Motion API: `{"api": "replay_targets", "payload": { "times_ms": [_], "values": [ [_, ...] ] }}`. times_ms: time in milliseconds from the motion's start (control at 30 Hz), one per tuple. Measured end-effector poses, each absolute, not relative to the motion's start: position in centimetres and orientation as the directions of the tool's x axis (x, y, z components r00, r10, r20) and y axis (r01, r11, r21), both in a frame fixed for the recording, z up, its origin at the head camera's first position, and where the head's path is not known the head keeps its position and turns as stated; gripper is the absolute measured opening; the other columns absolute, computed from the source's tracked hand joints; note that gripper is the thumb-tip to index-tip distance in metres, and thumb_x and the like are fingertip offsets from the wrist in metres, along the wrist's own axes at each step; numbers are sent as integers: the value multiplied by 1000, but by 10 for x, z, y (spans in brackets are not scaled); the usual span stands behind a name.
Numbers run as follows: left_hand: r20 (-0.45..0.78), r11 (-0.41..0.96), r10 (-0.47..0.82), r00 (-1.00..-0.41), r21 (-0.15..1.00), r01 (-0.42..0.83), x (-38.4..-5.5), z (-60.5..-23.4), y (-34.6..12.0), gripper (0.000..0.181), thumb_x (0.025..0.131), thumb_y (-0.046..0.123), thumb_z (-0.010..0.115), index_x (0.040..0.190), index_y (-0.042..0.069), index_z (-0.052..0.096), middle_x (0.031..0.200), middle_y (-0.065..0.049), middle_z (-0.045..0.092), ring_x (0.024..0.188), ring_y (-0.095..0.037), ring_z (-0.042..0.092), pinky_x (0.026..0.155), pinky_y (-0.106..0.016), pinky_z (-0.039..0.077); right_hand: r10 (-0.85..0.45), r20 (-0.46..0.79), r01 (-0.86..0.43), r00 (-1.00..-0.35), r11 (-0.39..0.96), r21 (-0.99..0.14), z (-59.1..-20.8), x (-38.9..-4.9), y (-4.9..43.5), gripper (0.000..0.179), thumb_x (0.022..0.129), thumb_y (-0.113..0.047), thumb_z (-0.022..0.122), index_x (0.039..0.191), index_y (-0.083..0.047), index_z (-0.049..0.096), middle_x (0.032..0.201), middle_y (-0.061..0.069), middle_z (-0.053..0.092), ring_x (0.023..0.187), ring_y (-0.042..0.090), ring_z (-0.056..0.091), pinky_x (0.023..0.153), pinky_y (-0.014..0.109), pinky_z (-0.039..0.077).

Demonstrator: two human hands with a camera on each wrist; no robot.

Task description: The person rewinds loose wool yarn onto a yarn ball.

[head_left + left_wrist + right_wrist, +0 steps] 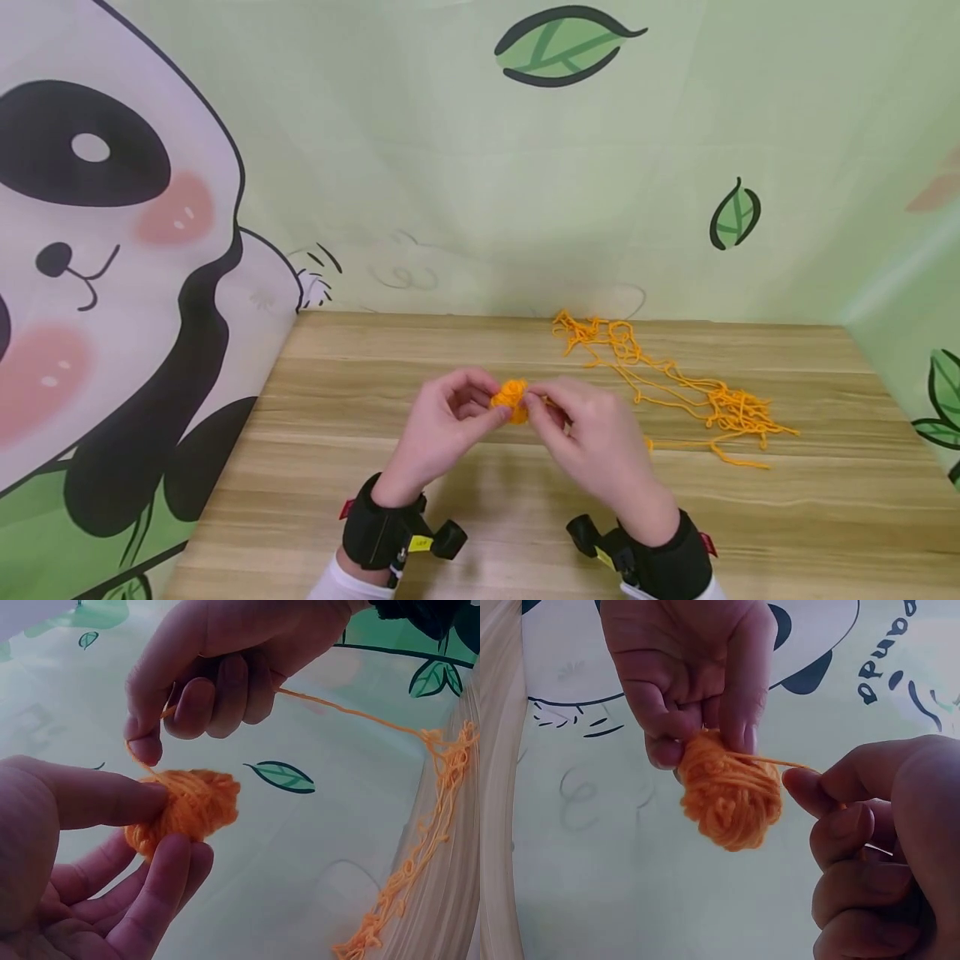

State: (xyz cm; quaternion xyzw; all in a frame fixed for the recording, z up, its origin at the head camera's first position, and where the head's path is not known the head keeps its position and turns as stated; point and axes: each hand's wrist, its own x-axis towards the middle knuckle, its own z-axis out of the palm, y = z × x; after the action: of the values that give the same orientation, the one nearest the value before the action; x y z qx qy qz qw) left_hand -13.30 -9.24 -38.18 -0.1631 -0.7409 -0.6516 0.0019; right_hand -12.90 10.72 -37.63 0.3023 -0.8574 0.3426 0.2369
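A small ball of orange yarn (pixel 512 398) is pinched between the thumb and fingers of my left hand (pixel 448 425), above the table. Close beside it on the right, my right hand (pixel 600 433) pinches the yarn strand (pixel 776 761) between thumb and forefinger, its other fingers curled. In the right wrist view the wound ball (pixel 731 799) shows its layered turns, and the strand runs taut from it to the right fingertips. From behind the right hand the strand trails off toward the loose yarn, as the left wrist view shows.
A loose tangle of orange yarn (pixel 738 410) stretches across the right and back of the wooden table (pixel 337 358). One yarn end lies to the right of my right hand. Behind the table stands a green backdrop (pixel 420 167) printed with a panda and leaves.
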Motion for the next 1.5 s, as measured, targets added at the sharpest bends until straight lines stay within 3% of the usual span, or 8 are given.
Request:
{"api": "replay_targets", "payload": {
  "times_ms": [300, 667, 933, 1100, 1300, 1400, 1500],
  "values": [
    [247, 87, 313, -917, 954, 286, -141, -403, -96, 18, 82, 1, 77, 97, 5, 69, 89, -8, 70, 75, -21, 65, 69, -27, 58, -319, 652, -690, -688, 568, -449, -374, -131, 108, 10, 94, -19, 68, 98, -13, 74, 85, -5, 68, 58, 5, 46, 44, 25, 43],
    [247, 77, 368, -897, 953, 294, -128, -376, -95, 18, 82, -8, 73, 97, -2, 66, 90, -12, 69, 76, -25, 64, 71, -27, 58, -289, 624, -647, -726, 594, -478, -377, -136, 110, 11, 94, -20, 68, 101, -16, 76, 80, -8, 62, 55, 5, 43, 44, 25, 41],
    [251, 59, 384, -888, 954, 295, -138, -397, -98, 21, 81, -3, 75, 99, 3, 67, 92, -9, 69, 76, -24, 64, 72, -28, 59, -293, 621, -650, -727, 586, -484, -381, -140, 111, 12, 95, -22, 67, 103, -19, 75, 89, -8, 66, 56, 4, 44, 45, 24, 43],
    [263, -11, 391, -882, 960, 281, -139, -402, -100, 20, 81, 0, 75, 100, 3, 66, 92, -11, 68, 75, -25, 64, 71, -26, 59, -322, 572, -629, -754, 606, -487, -383, -142, 112, 15, 98, -26, 64, 105, -20, 75, 93, -8, 67, 58, 5, 45, 46, 26, 44],
    [220, -133, 362, -906, 974, 183, -138, -401, -99, 20, 84, -3, 71, 102, -4, 62, 93, -16, 66, 76, -26, 63, 70, -25, 60, -380, 432, -566, -818, 662, -492, -391, -144, 108, 20, 90, -8, 65, 106, -15, 74, 98, -2, 72, 75, 9, 60, 63, 32, 55],
    [200, -173, 309, -930, 973, 152, -138, -401, -99, 21, 85, -3, 69, 104, -7, 60, 95, -16, 65, 79, -25, 63, 72, -26, 60, -404, 388, -556, -828, 680, -479, -394, -143, 104, 14, 87, -7, 66, 95, -14, 73, 82, -3, 69, 66, 9, 57, 60, 30, 53],
    [202, -202, 237, -950, 967, 155, -138, -400, -99, 22, 87, -3, 68, 107, -9, 60, 98, -16, 65, 82, -26, 63, 73, -27, 60, -436, 374, -572, -819, 677, -463, -396, -142, 101, 7, 92, -18, 69, 85, -17, 71, 64, -9, 55, 54, 8, 46, 51, 27, 43]
  ]
}}
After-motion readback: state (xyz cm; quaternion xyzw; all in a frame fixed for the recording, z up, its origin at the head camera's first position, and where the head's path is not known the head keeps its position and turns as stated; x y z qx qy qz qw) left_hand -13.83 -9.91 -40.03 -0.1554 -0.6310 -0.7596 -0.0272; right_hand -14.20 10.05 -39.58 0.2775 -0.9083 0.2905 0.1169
